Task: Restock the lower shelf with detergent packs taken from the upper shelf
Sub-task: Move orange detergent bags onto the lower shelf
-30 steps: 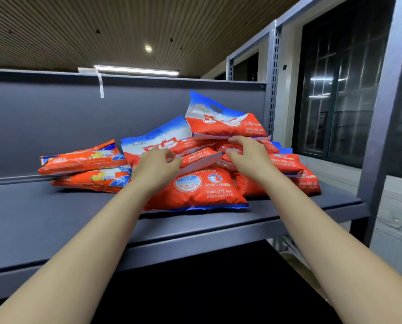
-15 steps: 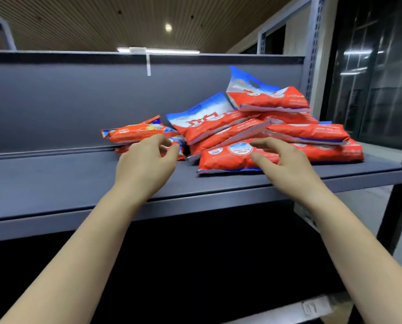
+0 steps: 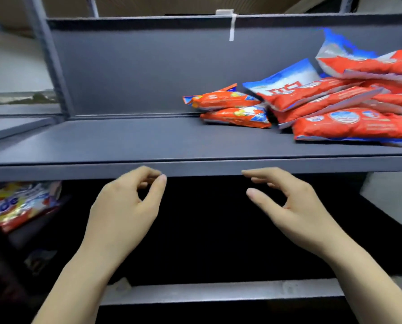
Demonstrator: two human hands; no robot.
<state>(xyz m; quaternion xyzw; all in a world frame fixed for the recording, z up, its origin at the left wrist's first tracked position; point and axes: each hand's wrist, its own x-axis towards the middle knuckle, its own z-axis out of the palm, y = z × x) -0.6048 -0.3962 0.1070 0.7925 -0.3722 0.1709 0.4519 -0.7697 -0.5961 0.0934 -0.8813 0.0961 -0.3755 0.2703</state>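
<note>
Both the left hand [image 3: 123,213] and right hand [image 3: 295,213] hover loosely curled, each grip empty, below the upper shelf [image 3: 195,168].

Left hand [image 3: 123,213] and right hand [image 3: 295,211] bare, forearms unsleeved.

Red-orange & blue detergent packs [image 3: 330,106] are lying piled flat on upper shelf [image 3: 148,146], right side, approx. against back wall. Lower shelf [image 3: 218,292] is sitting dark below; interior too dim to tell.

Head-worn view, close, facing shelf [image 3: 195,146]
</note>
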